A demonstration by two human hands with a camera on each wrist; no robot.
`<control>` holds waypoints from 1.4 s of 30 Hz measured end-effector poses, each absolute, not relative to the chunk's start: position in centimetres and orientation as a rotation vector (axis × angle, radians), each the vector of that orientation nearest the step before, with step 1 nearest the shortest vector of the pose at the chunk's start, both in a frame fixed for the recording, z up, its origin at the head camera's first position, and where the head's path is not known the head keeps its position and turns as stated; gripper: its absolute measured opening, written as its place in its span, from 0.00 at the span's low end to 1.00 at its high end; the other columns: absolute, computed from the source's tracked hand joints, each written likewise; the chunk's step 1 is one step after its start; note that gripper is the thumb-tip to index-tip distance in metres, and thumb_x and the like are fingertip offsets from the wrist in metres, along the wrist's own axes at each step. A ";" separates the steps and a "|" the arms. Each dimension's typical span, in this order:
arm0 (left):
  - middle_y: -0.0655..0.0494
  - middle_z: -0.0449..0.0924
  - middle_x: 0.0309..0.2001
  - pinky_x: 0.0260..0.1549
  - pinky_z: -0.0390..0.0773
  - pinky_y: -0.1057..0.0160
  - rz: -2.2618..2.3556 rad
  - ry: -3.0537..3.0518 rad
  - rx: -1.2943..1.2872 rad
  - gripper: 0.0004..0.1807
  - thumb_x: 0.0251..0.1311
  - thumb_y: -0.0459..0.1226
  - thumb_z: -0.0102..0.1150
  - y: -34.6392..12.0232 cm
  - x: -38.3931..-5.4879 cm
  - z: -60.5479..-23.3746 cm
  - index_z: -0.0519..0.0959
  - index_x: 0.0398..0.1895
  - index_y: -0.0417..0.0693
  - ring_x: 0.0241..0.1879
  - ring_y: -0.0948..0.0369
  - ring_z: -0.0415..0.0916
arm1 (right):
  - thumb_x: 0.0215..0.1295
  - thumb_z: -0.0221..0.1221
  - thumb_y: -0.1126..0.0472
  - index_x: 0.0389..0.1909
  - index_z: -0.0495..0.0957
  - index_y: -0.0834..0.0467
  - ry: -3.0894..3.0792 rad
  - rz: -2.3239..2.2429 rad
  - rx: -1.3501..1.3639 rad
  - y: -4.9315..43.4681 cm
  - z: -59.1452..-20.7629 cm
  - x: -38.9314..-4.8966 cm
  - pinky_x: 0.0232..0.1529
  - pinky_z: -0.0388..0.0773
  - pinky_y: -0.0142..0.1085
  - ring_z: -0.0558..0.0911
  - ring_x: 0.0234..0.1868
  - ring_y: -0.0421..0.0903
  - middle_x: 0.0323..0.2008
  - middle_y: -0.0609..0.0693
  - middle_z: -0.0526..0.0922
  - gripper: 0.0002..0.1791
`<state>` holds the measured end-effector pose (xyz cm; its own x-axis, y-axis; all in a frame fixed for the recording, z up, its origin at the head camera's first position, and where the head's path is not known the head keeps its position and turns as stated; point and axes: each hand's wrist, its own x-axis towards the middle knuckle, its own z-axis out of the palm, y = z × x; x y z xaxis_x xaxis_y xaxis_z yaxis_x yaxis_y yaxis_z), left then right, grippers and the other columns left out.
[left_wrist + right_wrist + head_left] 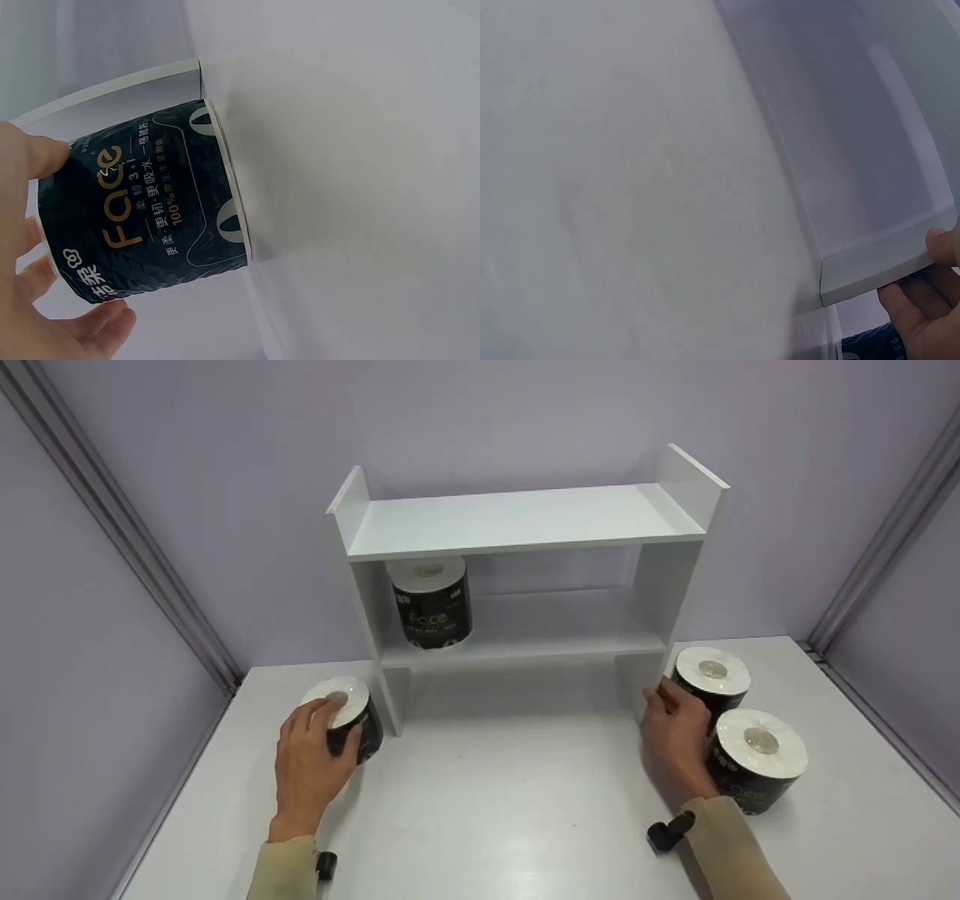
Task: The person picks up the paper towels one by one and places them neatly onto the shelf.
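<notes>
My left hand holds a toilet paper roll from above, thumb on one side and fingers across its white top. In the left wrist view the roll shows a dark wrapper with gold "Face" lettering, its base at the white table. Beside it stands the left side panel of a white two-tier shelf. My right hand pinches the shelf's right side panel, the thumb on its inner face and fingers on the outer face. Another wrapped roll stands upright on the middle board, at its left end.
Two more rolls stand upright right of the shelf, one farther back and one nearer, close to my right wrist. The white table reaches back to a pale wall. Metal-framed side walls flank both sides.
</notes>
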<state>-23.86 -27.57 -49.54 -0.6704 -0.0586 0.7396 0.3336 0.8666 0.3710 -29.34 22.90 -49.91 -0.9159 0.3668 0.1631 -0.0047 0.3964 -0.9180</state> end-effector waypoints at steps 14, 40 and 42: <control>0.36 0.79 0.60 0.68 0.71 0.31 -0.558 -2.307 -0.159 0.28 0.63 0.32 0.76 -26.2 -24.1 -49.1 0.79 0.66 0.35 0.61 0.34 0.77 | 0.84 0.54 0.54 0.76 0.74 0.45 -2.306 1.617 -0.339 23.0 -49.6 -29.2 0.66 0.82 0.44 0.81 0.65 0.47 0.65 0.52 0.84 0.24; 0.39 0.80 0.55 0.62 0.77 0.32 -0.629 -2.308 -0.104 0.31 0.54 0.30 0.82 -26.2 -23.3 -48.6 0.81 0.61 0.39 0.57 0.32 0.77 | 0.81 0.58 0.58 0.72 0.78 0.54 -2.330 1.512 -0.255 23.2 -49.3 -29.6 0.63 0.82 0.45 0.84 0.62 0.53 0.61 0.59 0.87 0.22; 0.39 0.80 0.54 0.61 0.77 0.32 -0.632 -2.306 -0.106 0.31 0.53 0.30 0.83 -25.9 -23.3 -48.7 0.81 0.61 0.39 0.56 0.32 0.77 | 0.81 0.57 0.58 0.73 0.77 0.54 -2.338 1.523 -0.272 23.4 -49.2 -29.4 0.62 0.82 0.43 0.84 0.62 0.53 0.61 0.59 0.86 0.23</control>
